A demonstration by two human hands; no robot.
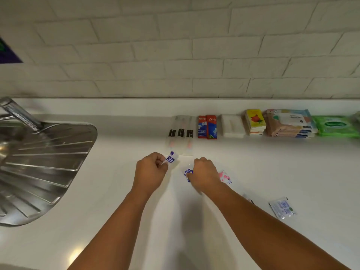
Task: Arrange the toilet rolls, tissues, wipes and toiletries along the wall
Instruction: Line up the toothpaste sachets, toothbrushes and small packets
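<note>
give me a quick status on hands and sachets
Left hand shut on purple-print sachet. Right hand on second purple-print sachet, grip unclear. Pink sachet, blue sachet loose on counter.

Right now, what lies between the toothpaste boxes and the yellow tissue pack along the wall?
In the head view, one white pack lies between toothpaste boxes and yellow tissue pack.

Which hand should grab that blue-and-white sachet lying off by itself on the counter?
The right hand: the blue-and-white sachet lies on its side, beyond the right forearm. The left hand would have to cross over.
</note>
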